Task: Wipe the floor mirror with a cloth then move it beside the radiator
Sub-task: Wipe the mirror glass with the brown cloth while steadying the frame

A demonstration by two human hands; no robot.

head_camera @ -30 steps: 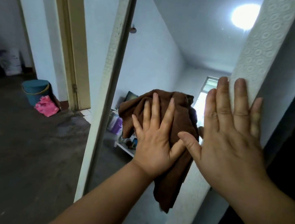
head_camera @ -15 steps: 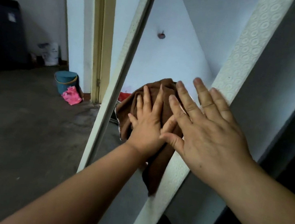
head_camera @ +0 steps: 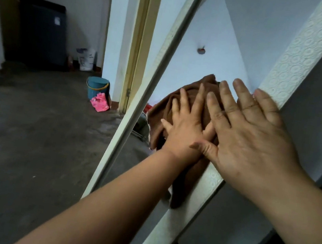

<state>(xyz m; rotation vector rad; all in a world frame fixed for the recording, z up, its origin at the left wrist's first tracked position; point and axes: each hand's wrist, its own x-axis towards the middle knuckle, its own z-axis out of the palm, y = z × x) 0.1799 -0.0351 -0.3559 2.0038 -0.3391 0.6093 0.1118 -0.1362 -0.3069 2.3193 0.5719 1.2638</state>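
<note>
Dark concrete floor (head_camera: 28,144) runs left and back, mostly open. Teal bucket (head_camera: 97,88) sits at the foot of the door frame (head_camera: 138,42) with a pink rag (head_camera: 100,102) touching its front, both near the mirror's left side. Further back: dark cabinet (head_camera: 42,32) against the far wall, white bag (head_camera: 86,59) beside it.

Floor mirror (head_camera: 205,35) stands slanted across the view. Its left frame rail (head_camera: 154,75) has free floor next to it. Its patterned right frame rail (head_camera: 302,50) is close against the grey wall (head_camera: 310,126); can't tell if they touch.

Brown cloth (head_camera: 160,117) is bunched on the glass, mid-height, toward the right rail, with a tail hanging down over that rail.

Left hand (head_camera: 183,131) lies flat on the cloth, fingers spread and straight, pressing it to the glass. Right hand (head_camera: 251,138) is flat too, fingers straight, palm across the right rail, fingertips reaching over the cloth's top edge, thumb against the left wrist. Neither hand grips anything.
</note>
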